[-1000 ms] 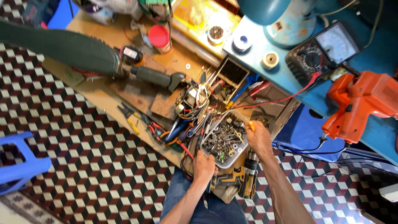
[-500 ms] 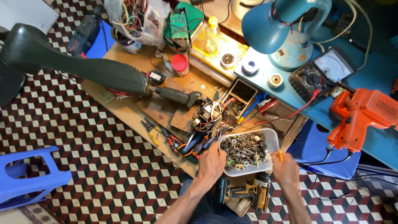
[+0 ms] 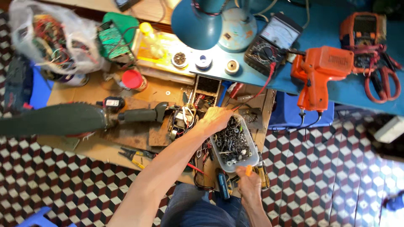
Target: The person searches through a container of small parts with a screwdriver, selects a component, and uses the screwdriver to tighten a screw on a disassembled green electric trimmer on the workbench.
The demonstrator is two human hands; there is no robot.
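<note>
A clear plastic tray (image 3: pixel 251 148) full of screws and small metal parts sits on the cluttered wooden bench (image 3: pixel 97 149) near its front edge. My left hand (image 3: pixel 214 120) reaches across tangled wires and grips the tray's far left corner. My right hand (image 3: pixel 249 187) is close to my body, just in front of the tray's near end. It is closed on a small orange-handled tool (image 3: pixel 248 170) whose tip points at the tray. Several screwdrivers (image 3: pixel 222 185) lie between my hands and my lap.
A long dark tool with a black handle (image 3: pixel 63 119) lies across the bench's left. Pliers (image 3: pixel 135 154) and a red-lidded jar (image 3: pixel 134 80) are nearby. On the blue table behind stand a teal lamp (image 3: pixel 198 21), a multimeter (image 3: pixel 273 40) and an orange soldering gun (image 3: pixel 320 72).
My left hand has moved from the tray's near left side up to its far corner. My right hand has drawn back from the tray toward my body, holding the orange-handled tool.
</note>
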